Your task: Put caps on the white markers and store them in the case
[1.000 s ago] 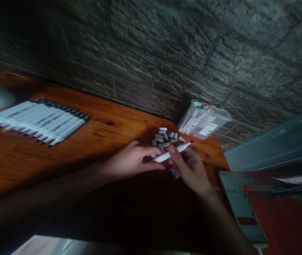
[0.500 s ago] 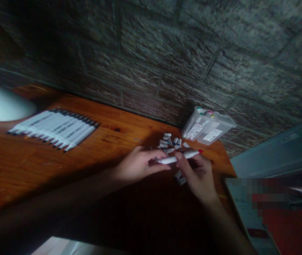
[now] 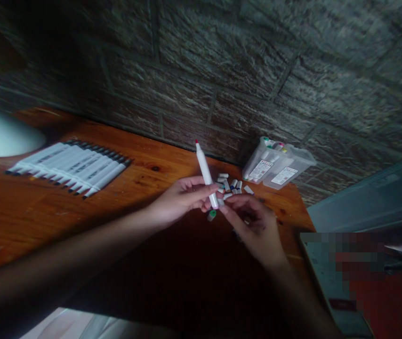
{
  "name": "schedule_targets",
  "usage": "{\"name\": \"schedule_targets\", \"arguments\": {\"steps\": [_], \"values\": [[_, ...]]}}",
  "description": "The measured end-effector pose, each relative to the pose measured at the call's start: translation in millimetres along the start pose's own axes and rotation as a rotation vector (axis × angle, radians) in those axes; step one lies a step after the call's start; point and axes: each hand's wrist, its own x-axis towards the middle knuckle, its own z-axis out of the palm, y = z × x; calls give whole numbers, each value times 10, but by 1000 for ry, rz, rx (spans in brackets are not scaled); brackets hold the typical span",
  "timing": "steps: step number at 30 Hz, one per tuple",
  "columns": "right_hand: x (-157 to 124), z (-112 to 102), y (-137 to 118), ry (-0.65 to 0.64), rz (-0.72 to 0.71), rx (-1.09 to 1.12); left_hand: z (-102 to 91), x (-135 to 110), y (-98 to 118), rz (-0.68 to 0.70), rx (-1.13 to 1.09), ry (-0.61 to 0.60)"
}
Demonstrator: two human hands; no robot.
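A white marker (image 3: 206,172) with an uncovered red tip pointing up leans slightly left in my left hand (image 3: 178,200), its thumb and fingers closed around the lower part. A pinkish ring marks the marker's bottom end. Close against that end, my right hand (image 3: 257,226) has its thumb and forefinger in a pinch; a small pale piece shows at the fingertips, too unclear to name. Several loose white marker caps (image 3: 239,186) lie on the table just behind the hands. One cap with a green end (image 3: 212,214) is below my left fingers.
A row of white markers with dark tips (image 3: 70,167) lies on the wooden table (image 3: 151,188) at left, near a blurred white object (image 3: 6,132). Two clear plastic cases (image 3: 285,169), one with several markers, stand by the stone wall (image 3: 187,89).
The marker has turned from nearly level, red end right, to upright with a red tip on top. My left hand now grips its body; my right hand has shifted to its lower end.
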Motion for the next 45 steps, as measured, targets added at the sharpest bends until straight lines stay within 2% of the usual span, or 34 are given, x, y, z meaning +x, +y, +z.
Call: {"name": "schedule_targets", "arguments": {"steps": [3,6,9,24,34,43,45], "values": [[-12,23,2,-21,-10,-19,4,1,-8,-19,-117,37],[-17,22,-4,20,-16,-61,17,-6,-13,-40,-147,64],[-18,15,-6,56,-12,-76,25,-14,-15,-54,-159,52],[-49,33,-19,69,-6,-105,44,-3,64,-87,-210,39],[-38,21,-70,79,29,-72,25,8,-18,18,-21,-22],[-36,26,9,78,21,-165,84,-57,-8,217,489,81],[-34,31,8,78,-11,-175,104,-77,-7,228,559,63]]}}
